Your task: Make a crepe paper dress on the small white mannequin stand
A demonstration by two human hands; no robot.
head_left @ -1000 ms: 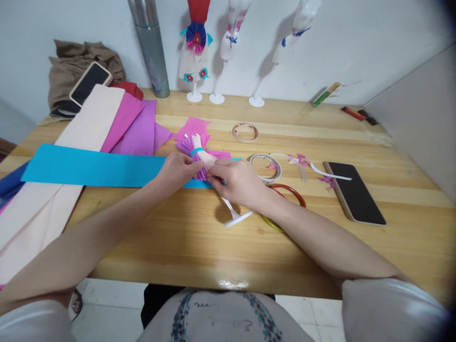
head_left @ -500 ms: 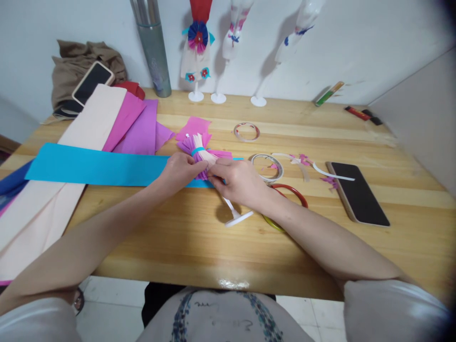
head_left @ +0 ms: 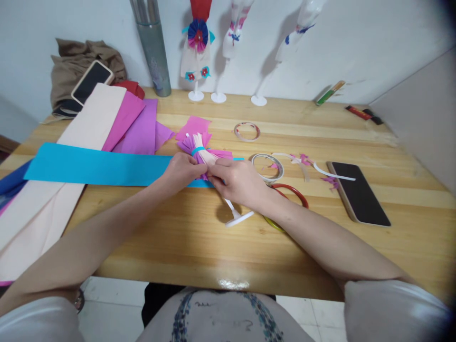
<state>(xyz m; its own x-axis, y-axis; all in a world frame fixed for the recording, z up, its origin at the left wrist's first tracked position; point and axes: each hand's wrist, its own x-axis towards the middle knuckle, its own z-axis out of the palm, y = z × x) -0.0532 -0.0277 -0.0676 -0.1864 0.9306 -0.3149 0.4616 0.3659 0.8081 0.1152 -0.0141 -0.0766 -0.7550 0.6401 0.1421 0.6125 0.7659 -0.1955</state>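
A pleated crepe paper dress in purple and cream, with a narrow blue band round it, lies between my hands. My left hand pinches its lower edge with thumb and fingers. Close against it, my right hand has its fingers pressed together on the pleats from the other side. A white stand with a flat base sticks out below my right hand; its upper part is hidden. Under my left hand runs a long blue paper strip. A pink paper piece lies behind the dress.
Tape rolls and scissors with a red and yellow handle lie right of the dress. Farther right is a phone. Cream paper covers the left side. A bottle and small dress forms stand along the wall.
Almost nothing differs. Both hands stay at the paper dress, with only slight finger movement at its lower edge.
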